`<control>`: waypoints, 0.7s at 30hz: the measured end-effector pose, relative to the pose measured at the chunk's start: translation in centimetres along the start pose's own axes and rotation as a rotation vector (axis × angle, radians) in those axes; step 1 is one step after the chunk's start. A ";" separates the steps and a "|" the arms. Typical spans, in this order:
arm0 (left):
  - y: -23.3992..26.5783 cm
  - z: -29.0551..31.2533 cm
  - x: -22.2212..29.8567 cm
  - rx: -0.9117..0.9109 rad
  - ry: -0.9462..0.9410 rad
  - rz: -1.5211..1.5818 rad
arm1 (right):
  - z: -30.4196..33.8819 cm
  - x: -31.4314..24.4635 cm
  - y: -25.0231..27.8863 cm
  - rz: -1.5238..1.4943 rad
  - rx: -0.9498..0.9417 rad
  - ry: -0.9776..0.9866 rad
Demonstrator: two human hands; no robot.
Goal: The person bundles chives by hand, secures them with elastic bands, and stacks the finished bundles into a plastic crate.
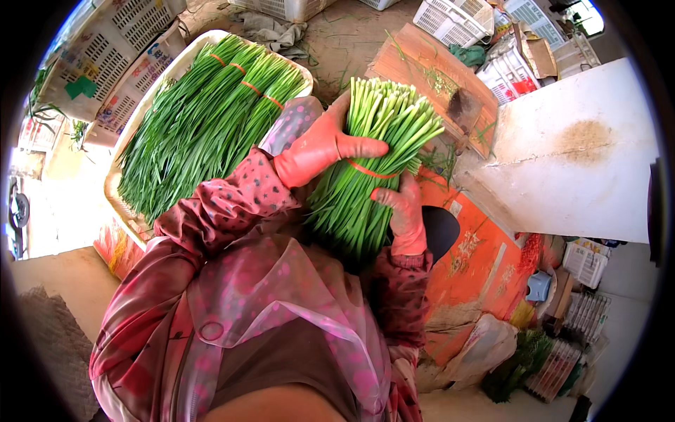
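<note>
A thick bundle of green chives (346,204) with pale cut ends is upright in front of me, an orange-red band (369,171) around its middle. My left hand (320,149), in an orange rubber glove, wraps the bundle from the left, its thumb lying across the stalks just above the band. On the right side, my right hand (406,214), gloved alike, grips the bundle below the band. Banded bundles of chives (190,133) lie side by side to my left, filling a pale shallow crate (112,184).
Beyond my hands lies a wooden board (401,60) with plant scraps. A stained white panel (576,141) stands at the right, above an orange sheet (467,264). White plastic crates (116,53) are stacked at far left, and another crate (450,21) sits at the back.
</note>
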State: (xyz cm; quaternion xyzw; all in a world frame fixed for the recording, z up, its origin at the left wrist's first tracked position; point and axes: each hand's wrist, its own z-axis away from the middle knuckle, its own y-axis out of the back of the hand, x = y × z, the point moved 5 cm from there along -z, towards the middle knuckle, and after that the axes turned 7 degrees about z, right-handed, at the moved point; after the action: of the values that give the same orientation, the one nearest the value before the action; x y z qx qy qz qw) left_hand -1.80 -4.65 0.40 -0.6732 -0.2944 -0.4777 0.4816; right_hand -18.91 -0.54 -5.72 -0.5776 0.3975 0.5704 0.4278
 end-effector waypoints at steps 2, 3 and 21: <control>-0.2 0.1 0.0 -0.023 -0.138 0.129 | -0.4 -1.3 1.1 0.122 0.015 0.023; -0.1 0.3 -0.8 -0.049 -0.100 0.154 | -0.7 -1.5 0.9 0.160 0.017 0.021; 7.0 -10.0 -8.0 0.506 0.314 0.657 | 1.9 -12.7 3.1 0.548 0.471 0.114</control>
State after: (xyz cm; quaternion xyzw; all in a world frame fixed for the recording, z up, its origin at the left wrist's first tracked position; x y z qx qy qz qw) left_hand -2.41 -16.00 -8.75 -0.5115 -0.0959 -0.3088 0.7961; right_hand -22.87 -0.06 6.90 -0.3659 0.6812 0.5236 0.3577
